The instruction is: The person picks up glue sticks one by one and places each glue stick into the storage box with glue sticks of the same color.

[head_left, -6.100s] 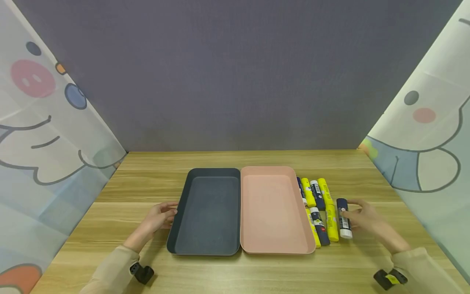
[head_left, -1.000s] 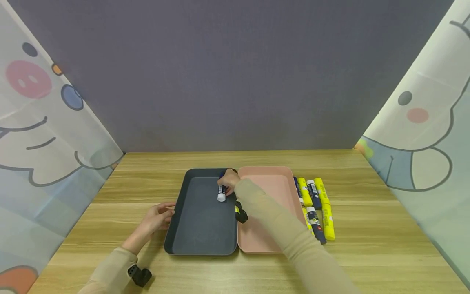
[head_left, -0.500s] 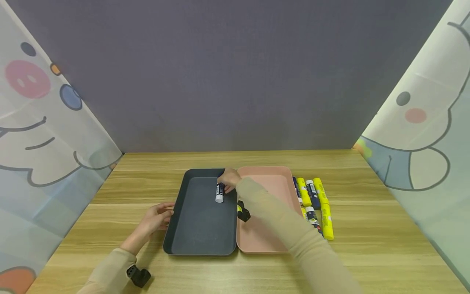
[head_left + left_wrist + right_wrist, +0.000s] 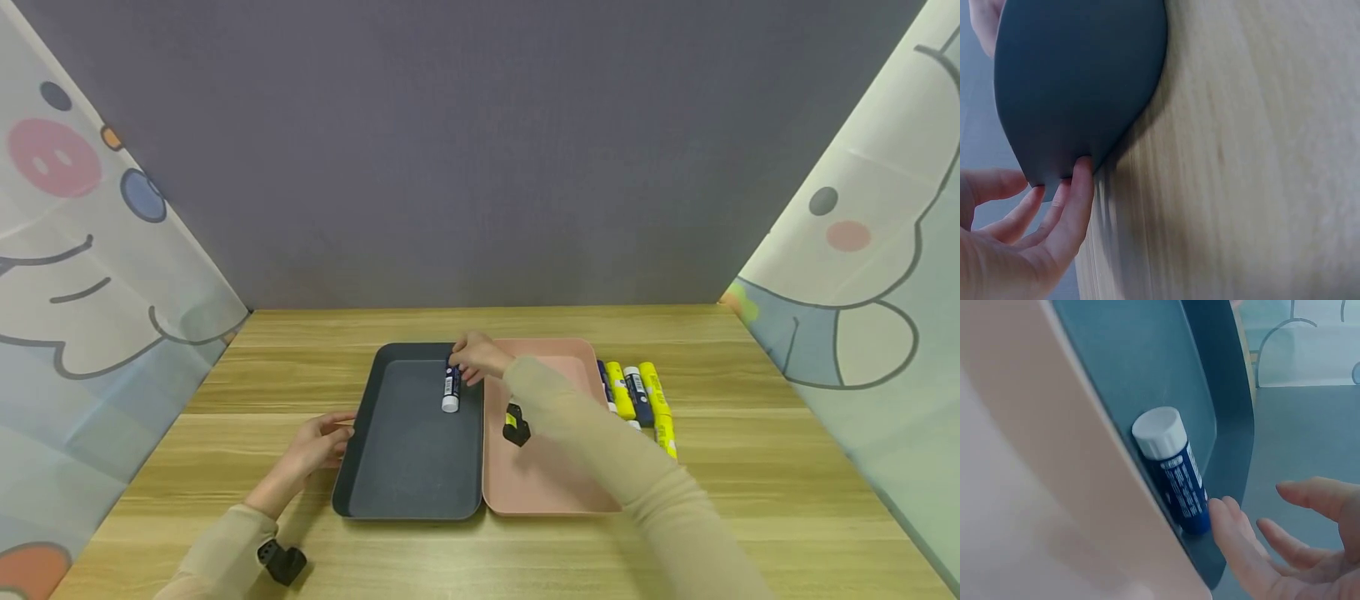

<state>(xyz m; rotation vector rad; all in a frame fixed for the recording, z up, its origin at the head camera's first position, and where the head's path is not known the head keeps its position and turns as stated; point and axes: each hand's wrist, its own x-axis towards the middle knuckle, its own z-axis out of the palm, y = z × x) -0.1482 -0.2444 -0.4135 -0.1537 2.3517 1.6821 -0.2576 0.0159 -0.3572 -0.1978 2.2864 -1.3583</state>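
Note:
A navy glue stick [image 4: 451,390] with a white cap lies in the back right part of the dark grey tray [image 4: 408,467], cap toward me. Over the tray's back right corner is my right hand [image 4: 480,357]. The right wrist view shows this hand's fingers spread and its thumb apart, one fingertip right beside the glue stick's navy end [image 4: 1194,519]. At the tray's left side, my left hand [image 4: 318,446] touches the outer wall with extended fingertips. Its thumb is at the rim in the left wrist view, the fingers [image 4: 1075,212] lying against the wall.
A pink tray [image 4: 540,492] stands against the grey one, with my right forearm crossing above it. Several yellow glue sticks [image 4: 620,392] and navy glue sticks [image 4: 639,397] lie right of it, partly hidden by the sleeve. A grey panel [image 4: 480,167] rises behind the table.
Earlier, my right hand carried the navy glue stick from the right side into the grey tray. It has since let go and drawn slightly back and right. My left hand stays put.

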